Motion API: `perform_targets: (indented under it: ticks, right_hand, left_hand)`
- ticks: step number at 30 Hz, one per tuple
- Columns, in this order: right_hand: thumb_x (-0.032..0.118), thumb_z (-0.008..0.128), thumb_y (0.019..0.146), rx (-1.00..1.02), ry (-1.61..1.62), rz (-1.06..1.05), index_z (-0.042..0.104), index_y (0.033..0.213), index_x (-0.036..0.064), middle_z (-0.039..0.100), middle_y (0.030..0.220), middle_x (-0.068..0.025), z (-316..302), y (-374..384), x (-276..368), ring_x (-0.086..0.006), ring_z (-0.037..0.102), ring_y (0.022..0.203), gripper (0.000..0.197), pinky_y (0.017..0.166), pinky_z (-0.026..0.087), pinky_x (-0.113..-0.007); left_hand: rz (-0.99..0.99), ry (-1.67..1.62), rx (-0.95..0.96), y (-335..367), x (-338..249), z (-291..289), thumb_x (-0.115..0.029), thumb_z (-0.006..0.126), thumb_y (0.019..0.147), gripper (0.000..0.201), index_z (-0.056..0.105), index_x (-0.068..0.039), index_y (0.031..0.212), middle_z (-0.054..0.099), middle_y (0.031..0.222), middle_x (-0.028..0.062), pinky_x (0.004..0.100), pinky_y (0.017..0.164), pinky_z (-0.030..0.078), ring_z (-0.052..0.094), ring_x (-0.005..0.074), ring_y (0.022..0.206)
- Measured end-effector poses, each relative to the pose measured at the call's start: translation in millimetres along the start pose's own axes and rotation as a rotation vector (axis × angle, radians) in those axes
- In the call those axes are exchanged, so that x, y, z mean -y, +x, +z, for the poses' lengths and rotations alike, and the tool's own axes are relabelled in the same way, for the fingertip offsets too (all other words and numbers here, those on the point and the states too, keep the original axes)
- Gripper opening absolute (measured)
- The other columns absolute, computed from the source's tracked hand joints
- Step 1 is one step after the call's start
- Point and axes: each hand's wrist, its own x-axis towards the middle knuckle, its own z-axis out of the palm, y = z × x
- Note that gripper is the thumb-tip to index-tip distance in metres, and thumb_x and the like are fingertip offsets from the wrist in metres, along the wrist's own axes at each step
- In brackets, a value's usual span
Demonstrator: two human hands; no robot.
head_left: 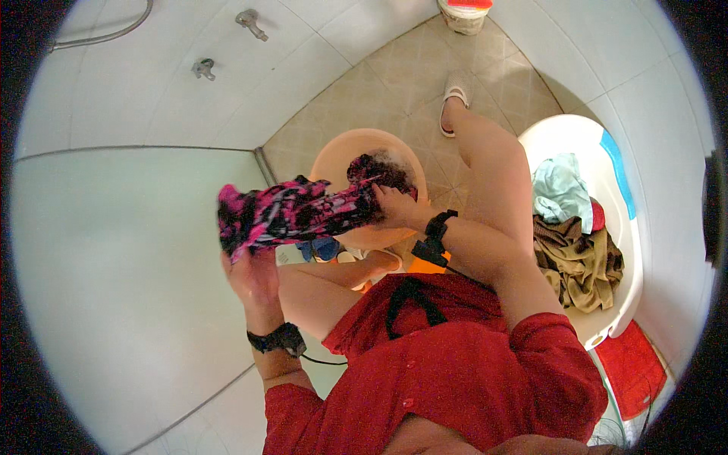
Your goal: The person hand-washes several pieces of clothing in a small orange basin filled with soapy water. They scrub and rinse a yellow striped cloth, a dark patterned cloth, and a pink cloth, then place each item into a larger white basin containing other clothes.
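Note:
A wet-looking black, pink and grey patterned garment (292, 212) stretches between my two hands; its exact kind does not show. My left hand (254, 277) holds its left end from below, raised to the left of the basin. The right end is gripped by my right hand (398, 208), over the basin's right part. Beneath is a round peach-coloured basin (331, 161) on the floor, with foam and a dark part of the cloth in it. Both wrists wear black straps.
To my right stands a white tub (546, 135) with a pale blue cloth (560, 186) and a brown cloth (576, 265) inside. A red mat (633, 368) lies beside it. Wall taps (250, 25) are at the far left, a bucket (464, 19) at the back, and a frosted panel (129, 288) at left.

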Motion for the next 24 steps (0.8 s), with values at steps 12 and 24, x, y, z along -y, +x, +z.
perform_targets:
  ticks: [12, 24]
  right_hand:
    - [0.025, 0.06, 0.082, -0.006, 0.381, 0.233, 0.052, 0.102, 0.0018, 0.066, 0.087, -0.0218, -43, -1, 15, -0.0405, 0.065, 0.083, 0.031, 0.069, 0.051, -0.05]
    - [0.001, 0.057, 0.072, -0.068, 0.266, -0.307, 0.06, 0.115, 0.0101, 0.065, 0.104, -0.0147, -84, -31, 55, -0.0345, 0.061, 0.098, 0.044, 0.087, 0.048, -0.043]
  left_hand:
    - [-0.136, 0.174, 0.003, 23, 84, -64, 0.008, 0.053, 0.086, 0.069, 0.026, -0.009, 0.147, 0.044, 0.139, 0.0142, 0.0414, 0.105, 0.04, 0.046, 0.0283, 0.126]
    - [-0.461, 1.164, 0.148, 13, 215, -92, -0.056, 0.053, 0.09, 0.082, 0.031, 0.003, 0.143, 0.039, 0.141, 0.0215, 0.0401, 0.101, 0.039, 0.043, 0.0309, 0.128]
